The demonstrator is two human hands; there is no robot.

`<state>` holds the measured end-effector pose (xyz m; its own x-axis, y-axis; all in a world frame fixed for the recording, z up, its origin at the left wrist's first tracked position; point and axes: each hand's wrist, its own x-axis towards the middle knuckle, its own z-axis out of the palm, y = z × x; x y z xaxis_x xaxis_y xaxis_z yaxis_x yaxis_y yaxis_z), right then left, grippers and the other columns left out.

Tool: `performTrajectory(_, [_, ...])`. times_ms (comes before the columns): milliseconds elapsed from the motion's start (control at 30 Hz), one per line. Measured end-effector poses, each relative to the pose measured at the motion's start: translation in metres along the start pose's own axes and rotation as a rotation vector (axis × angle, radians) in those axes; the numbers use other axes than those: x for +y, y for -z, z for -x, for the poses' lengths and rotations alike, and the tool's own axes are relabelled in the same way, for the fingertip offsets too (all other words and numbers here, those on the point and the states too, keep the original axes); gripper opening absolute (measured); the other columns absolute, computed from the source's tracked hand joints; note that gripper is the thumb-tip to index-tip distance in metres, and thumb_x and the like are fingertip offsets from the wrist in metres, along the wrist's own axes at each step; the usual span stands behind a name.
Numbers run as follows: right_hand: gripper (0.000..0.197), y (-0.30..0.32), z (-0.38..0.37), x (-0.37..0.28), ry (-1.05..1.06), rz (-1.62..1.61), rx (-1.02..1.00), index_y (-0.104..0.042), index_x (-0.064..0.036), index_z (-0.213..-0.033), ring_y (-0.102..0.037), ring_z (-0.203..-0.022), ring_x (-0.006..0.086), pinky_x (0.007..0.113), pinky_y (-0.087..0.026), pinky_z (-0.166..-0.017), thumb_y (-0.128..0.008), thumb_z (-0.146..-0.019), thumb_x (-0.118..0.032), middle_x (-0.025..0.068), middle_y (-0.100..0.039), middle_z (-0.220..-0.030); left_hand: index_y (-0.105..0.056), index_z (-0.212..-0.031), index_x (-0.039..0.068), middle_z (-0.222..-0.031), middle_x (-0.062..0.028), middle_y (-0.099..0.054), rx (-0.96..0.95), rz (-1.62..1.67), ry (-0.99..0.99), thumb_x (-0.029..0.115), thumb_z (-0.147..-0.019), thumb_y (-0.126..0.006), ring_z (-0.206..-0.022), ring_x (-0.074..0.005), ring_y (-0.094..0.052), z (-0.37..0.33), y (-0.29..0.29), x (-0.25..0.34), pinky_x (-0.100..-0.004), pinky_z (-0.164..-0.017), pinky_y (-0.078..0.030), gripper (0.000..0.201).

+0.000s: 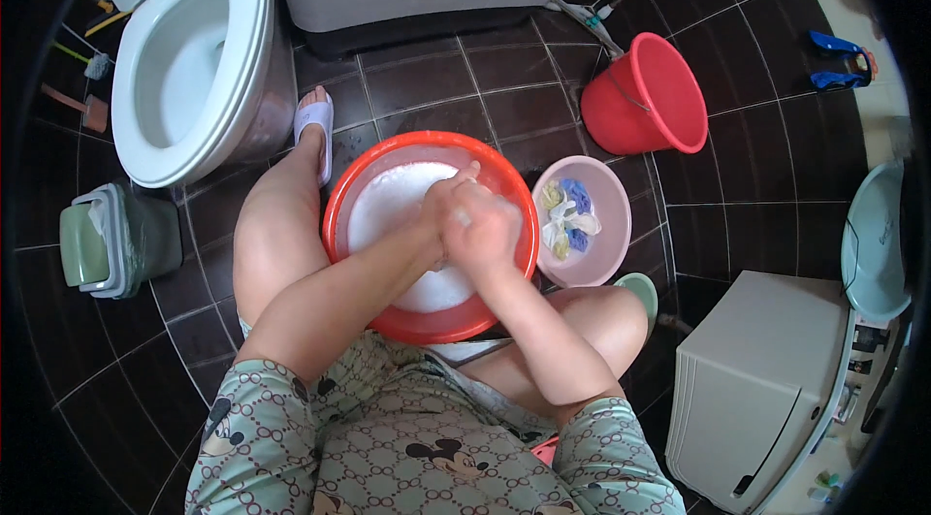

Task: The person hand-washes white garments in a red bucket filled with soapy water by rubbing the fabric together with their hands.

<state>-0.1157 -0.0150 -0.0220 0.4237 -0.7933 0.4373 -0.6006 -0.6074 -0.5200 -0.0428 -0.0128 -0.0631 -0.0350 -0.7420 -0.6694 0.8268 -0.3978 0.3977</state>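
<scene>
- Left hand (441, 212) and right hand (485, 232): pressed together, fingers curled; I cannot tell whether anything is gripped between them.
- Red-orange basin (427, 138): on the tiled floor between the legs, beneath both hands, I judge so drips fall back inside.
- White suds (388, 193): filling the basin's middle.
- Pale pink tub (611, 253): just right of the basin, holding small blue, white and yellow cloths (572, 214), apparently for easy reach.
- Red bucket (613, 110): farther off, probably leaving elbow room.
</scene>
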Motion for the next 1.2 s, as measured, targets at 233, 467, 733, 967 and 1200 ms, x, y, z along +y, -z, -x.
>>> performTrajectory(233, [0.029, 0.003, -0.017, 0.018, -0.153, -0.037, 0.040, -0.057, -0.0022, -0.063, -0.056, -0.057, 0.0365, 0.041, -0.043, -0.050, -0.061, -0.085, -0.020, 0.0173, -0.056, -0.062, -0.061, -0.090, 0.009, -0.090, -0.0079, -0.063, 0.026, -0.121, 0.054, 0.026, -0.090, -0.051, -0.082, -0.0189, -0.061, 0.013, -0.012, 0.008, -0.0353, -0.074, -0.049, 0.020])
performTrajectory(467, [0.018, 0.006, -0.025, 0.036, -0.300, -0.076, 0.018, -0.060, -0.0011, -0.069, -0.059, -0.062, 0.0357, 0.038, -0.046, -0.055, -0.062, -0.082, -0.014, 0.0176, -0.060, -0.068, -0.061, -0.089, 0.007, -0.089, -0.0089, -0.063, -0.016, -0.051, 0.152, 0.019, -0.090, -0.052, -0.083, -0.0192, -0.061, 0.011, -0.014, 0.010, -0.0347, -0.072, -0.050, 0.016])
performTrajectory(733, [0.016, 0.007, -0.024, 0.050, -0.332, -0.142, 0.012, -0.062, -0.0063, -0.068, -0.058, -0.061, 0.0361, 0.041, -0.044, -0.053, -0.067, -0.078, -0.018, 0.0146, -0.059, -0.064, -0.061, -0.084, 0.008, -0.074, -0.0042, -0.062, -0.138, -0.074, 0.135, 0.022, -0.087, -0.056, -0.070, -0.0158, -0.061, 0.021, -0.022, 0.011, -0.0322, -0.061, -0.048, 0.015])
performTrajectory(967, [0.022, 0.002, -0.018, 0.030, -0.165, -0.164, 0.064, -0.058, -0.0054, -0.063, -0.057, -0.059, 0.0355, 0.041, -0.044, -0.051, -0.064, -0.081, -0.016, 0.0154, -0.057, -0.064, -0.061, -0.087, 0.008, -0.075, -0.0047, -0.062, -0.019, -0.090, 0.090, 0.026, -0.089, -0.054, -0.065, -0.0161, -0.060, 0.014, -0.020, 0.010, -0.0312, -0.057, -0.048, 0.019])
performTrajectory(1200, [0.019, -0.002, -0.010, 0.009, -0.004, -0.147, 0.037, -0.061, -0.0039, -0.069, -0.057, -0.060, 0.0353, 0.040, -0.044, -0.052, -0.063, -0.082, -0.017, 0.0168, -0.059, -0.069, -0.062, -0.089, 0.010, -0.081, -0.0047, -0.062, -0.141, 0.063, 0.019, 0.026, -0.088, -0.054, -0.069, -0.0171, -0.059, 0.004, 0.008, 0.000, -0.0325, -0.061, -0.047, 0.018])
